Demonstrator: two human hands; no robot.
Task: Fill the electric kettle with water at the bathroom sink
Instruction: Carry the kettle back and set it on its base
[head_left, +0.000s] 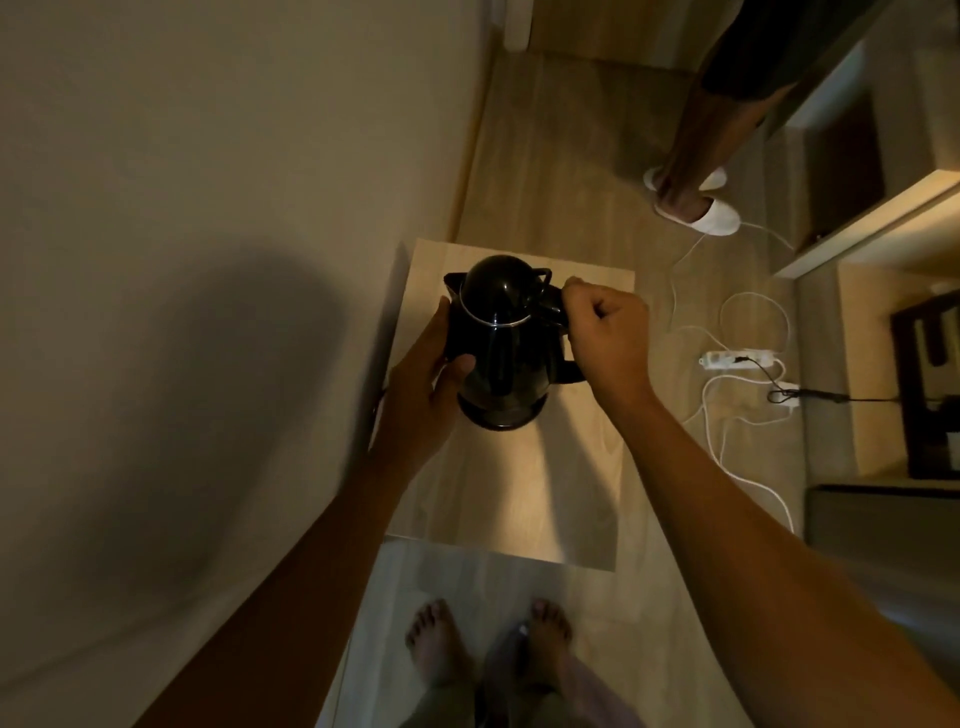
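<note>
A black electric kettle (498, 332) with its lid closed stands on its round base on a small light wooden table (519, 488) against the wall. My left hand (423, 384) cups the kettle's left side, thumb across the front. My right hand (610, 330) is closed around the handle at the kettle's right. No sink is in view.
A beige wall (208, 208) runs along the left. On the wood floor to the right lie a white power strip (740, 359) and loose white cables (727, 436). Another person's legs in white slippers (696, 208) stand beyond the table. Dark furniture (924, 395) lines the right edge.
</note>
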